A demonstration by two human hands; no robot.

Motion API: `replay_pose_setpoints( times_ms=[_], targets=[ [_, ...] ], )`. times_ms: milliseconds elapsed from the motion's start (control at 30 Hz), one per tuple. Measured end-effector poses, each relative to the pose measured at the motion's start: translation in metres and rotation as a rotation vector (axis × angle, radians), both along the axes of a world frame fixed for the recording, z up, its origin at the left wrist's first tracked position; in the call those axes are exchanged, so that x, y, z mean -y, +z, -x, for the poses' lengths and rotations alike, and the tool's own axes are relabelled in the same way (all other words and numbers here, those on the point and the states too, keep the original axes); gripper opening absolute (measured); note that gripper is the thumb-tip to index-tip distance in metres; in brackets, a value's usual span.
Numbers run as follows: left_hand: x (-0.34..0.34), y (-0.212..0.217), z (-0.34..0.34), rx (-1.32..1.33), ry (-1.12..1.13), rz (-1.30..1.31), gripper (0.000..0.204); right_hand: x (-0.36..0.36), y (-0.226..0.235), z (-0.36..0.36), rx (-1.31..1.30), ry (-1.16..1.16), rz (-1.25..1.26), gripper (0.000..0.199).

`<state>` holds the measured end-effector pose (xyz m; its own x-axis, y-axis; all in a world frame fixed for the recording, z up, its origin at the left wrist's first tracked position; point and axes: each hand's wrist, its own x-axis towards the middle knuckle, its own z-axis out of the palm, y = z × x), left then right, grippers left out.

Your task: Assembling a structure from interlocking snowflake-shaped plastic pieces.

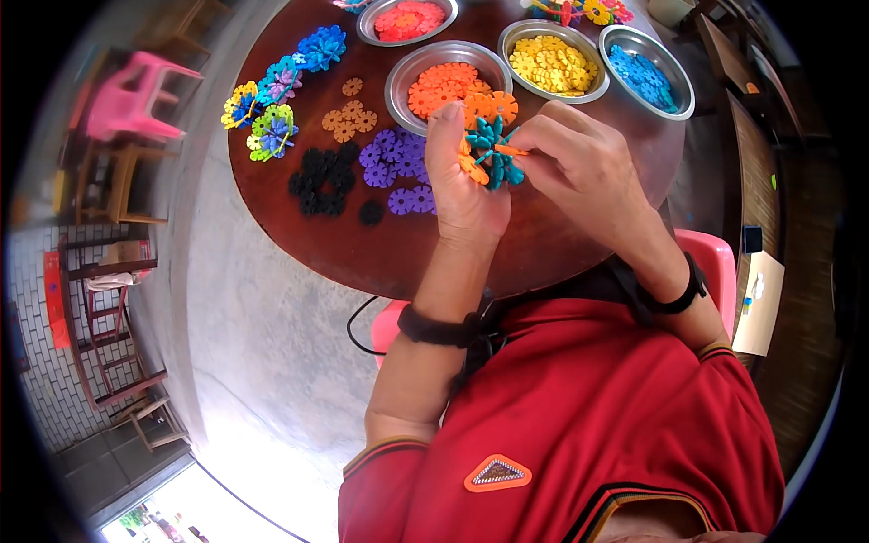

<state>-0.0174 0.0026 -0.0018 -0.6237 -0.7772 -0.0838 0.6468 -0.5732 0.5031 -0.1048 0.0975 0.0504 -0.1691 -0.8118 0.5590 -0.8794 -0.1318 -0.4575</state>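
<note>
My left hand [462, 185] and my right hand [584, 167] meet over the round brown table [398, 253]. Between them is a small cluster of teal and orange snowflake-shaped plastic discs [491, 152], slotted together. The left hand grips the cluster from the left, thumb up beside it. The right hand's fingertips pinch an orange disc on the cluster's right side. Both wrists wear black bands.
Metal bowls hold orange discs [445, 86], yellow discs [552, 65], blue discs [644, 77] and red discs [407, 18]. Loose purple discs [396, 163], black discs [324, 181] and tan discs [348, 113] lie on the table. Finished multicoloured clusters [272, 104] sit at the far left. A pink chair [131, 95] stands left.
</note>
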Motion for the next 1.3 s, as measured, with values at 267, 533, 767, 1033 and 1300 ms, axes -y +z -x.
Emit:
replay_pose_setpoints(
  times_ms=[267, 533, 767, 1033, 1300],
  targets=[
    [0.0, 0.008, 0.001, 0.052, 0.03, -0.094, 0.024, -0.003, -0.002, -0.007, 0.019, 0.029, -0.021, 0.011],
    [0.001, 0.002, 0.003, 0.073, 0.077, -0.125, 0.03, -0.004, -0.004, -0.012, 0.026, 0.021, -0.048, 0.012],
    [-0.001, 0.005, 0.003, 0.061, 0.062, -0.191, 0.032, -0.005, -0.008, -0.018, -0.083, 0.015, 0.018, 0.014],
    [0.0, -0.003, 0.007, 0.087, 0.083, -0.204, 0.03, -0.006, -0.009, -0.019, -0.158, 0.015, -0.025, 0.015],
    [0.0, -0.005, 0.008, 0.048, 0.101, -0.238, 0.021, -0.006, -0.008, -0.024, -0.253, 0.008, -0.054, 0.011]
  ],
)
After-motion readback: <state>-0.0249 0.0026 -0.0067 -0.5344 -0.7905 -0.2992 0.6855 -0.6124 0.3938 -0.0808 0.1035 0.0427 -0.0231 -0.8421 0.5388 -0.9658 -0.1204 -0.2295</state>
